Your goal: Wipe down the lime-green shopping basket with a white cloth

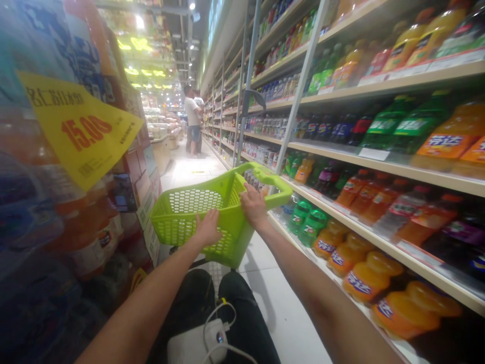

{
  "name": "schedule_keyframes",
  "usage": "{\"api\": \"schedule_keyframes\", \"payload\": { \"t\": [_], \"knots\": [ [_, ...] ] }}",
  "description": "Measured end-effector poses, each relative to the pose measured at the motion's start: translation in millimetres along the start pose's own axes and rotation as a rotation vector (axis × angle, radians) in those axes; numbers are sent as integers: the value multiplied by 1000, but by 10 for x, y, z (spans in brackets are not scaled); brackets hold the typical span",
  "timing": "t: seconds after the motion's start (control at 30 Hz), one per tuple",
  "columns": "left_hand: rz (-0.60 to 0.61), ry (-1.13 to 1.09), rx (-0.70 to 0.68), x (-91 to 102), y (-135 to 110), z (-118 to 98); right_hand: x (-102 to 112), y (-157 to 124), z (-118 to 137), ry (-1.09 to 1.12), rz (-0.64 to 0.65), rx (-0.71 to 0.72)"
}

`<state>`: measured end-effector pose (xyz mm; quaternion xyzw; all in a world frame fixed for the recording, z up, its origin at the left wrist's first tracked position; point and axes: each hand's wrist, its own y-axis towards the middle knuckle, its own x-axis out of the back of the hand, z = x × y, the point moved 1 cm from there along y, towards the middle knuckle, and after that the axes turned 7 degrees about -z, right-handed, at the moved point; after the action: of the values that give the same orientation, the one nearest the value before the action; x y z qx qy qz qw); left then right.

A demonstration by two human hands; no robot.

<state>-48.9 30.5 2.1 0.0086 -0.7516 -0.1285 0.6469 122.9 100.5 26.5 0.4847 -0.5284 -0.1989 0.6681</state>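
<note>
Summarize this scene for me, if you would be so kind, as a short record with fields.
Left hand: left hand laid with fingers extended against the near side of the green basket
Right hand: right hand curled at the basket's rim, near its handle end
Lap: white device
Left side: yellow price sign reading 15.00
Right side: shelves of bottled drinks, including orange bottles
Ahead: two people standing

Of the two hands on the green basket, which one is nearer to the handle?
The right hand: it is right beside the handle. The left hand is farther from it, at the basket's perforated side.
</note>
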Motion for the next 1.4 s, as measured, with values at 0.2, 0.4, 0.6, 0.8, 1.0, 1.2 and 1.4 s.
{"api": "schedule_keyframes", "payload": {
  "t": [0.2,0.4,0.6,0.8,1.0,1.2,1.4],
  "knots": [
    [-27,-33,10,59,-36,-55,121,-75,-204,55,69,130],
    [-5,-103,35,64,-43,-71,160,-96,-297,146,100,153],
    [-211,-983,235,47,60,-400,289,12,137,397,-187,-206],
    [-242,-1530,389,148,100,-573,347,28,415,751,35,-618],
    [-320,-1396,421,319,-62,-182,409,-31,185,930,-33,-932],
    [-358,-1292,221,828,-144,34,789,-10,138,1218,209,-962],
    [-299,-1431,381,924,-325,-75,1005,26,294,1585,335,-1045]
  ]
}}
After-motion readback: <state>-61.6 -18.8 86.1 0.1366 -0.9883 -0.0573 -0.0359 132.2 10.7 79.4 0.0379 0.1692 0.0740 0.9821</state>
